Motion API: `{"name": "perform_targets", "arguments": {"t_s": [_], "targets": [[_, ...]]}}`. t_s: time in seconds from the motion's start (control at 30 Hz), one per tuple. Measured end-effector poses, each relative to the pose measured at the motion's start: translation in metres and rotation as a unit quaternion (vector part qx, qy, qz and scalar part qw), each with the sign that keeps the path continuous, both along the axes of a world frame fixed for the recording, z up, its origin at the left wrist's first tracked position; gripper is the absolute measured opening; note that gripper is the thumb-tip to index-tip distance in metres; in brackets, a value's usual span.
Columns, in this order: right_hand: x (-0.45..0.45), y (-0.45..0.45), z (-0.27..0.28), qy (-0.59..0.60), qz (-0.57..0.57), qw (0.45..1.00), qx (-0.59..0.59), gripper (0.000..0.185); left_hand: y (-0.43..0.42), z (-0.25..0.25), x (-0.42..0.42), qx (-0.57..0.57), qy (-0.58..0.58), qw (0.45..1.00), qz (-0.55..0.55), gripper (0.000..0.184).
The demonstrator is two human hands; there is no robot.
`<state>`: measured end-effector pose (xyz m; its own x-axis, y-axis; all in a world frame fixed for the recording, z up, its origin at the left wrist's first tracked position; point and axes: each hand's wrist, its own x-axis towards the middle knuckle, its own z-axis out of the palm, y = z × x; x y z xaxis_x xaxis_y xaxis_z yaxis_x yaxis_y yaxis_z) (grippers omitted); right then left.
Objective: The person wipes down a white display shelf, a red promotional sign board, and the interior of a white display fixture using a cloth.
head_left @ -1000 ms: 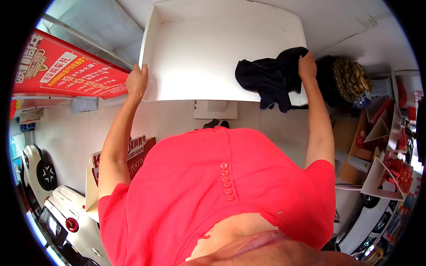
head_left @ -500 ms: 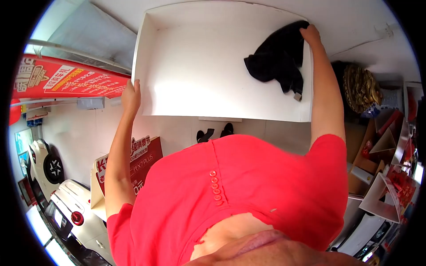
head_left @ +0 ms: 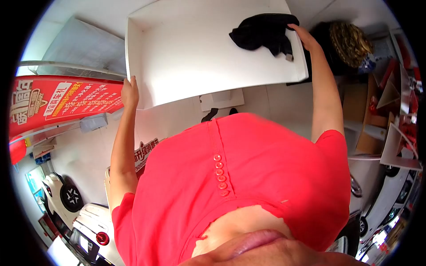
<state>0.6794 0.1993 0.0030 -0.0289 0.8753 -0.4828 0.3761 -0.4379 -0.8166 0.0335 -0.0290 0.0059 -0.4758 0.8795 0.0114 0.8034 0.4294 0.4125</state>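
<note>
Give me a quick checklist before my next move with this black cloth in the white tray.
1. Left hand at the left wall of the white tray: ok, touching it.
2. Right hand at the black cloth: ok, at its outer end, by the tray's right wall.
3. Firm grip on the cloth: cannot tell, fingers partly hidden.
4. Cloth spread flat: not ok, it is bunched and folded.
5. Cloth back from the tray's near edge: ok, white surface shows between.
6. Tray resting on the white base below: cannot tell, no join shows.
</note>
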Motion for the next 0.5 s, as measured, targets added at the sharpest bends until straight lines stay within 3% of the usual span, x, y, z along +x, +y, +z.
{"name": "perform_targets", "arguments": {"t_s": [0.03, 0.17, 0.23, 0.3, 0.43, 0.5], "targets": [[-0.003, -0.026, 0.004, -0.011, -0.032, 0.999, -0.001, 0.052, -0.001, -0.001, -0.002, -0.001, 0.002, 1.000, -0.009, 0.052], [0.010, -0.088, -0.001, 0.049, -0.043, 0.998, -0.020, 0.053, 0.005, -0.004, -0.003, 0.015, 0.009, 1.000, -0.011, 0.054], [0.010, -0.115, -0.003, 0.057, -0.046, 0.997, -0.018, 0.069, 0.006, -0.003, -0.006, 0.014, 0.004, 1.000, -0.018, 0.055], [0.014, -0.135, -0.005, 0.047, -0.059, 0.997, -0.010, 0.066, 0.011, -0.004, -0.006, -0.020, 0.014, 1.000, -0.013, 0.056], [0.013, -0.159, -0.025, 0.017, -0.151, 0.988, 0.039, 0.060, 0.011, -0.006, -0.011, -0.033, 0.007, 0.999, -0.009, 0.056], [0.001, -0.173, -0.026, -0.049, -0.235, 0.960, 0.141, 0.059, 0.012, -0.011, -0.009, 0.003, -0.002, 1.000, -0.007, 0.056]]}}
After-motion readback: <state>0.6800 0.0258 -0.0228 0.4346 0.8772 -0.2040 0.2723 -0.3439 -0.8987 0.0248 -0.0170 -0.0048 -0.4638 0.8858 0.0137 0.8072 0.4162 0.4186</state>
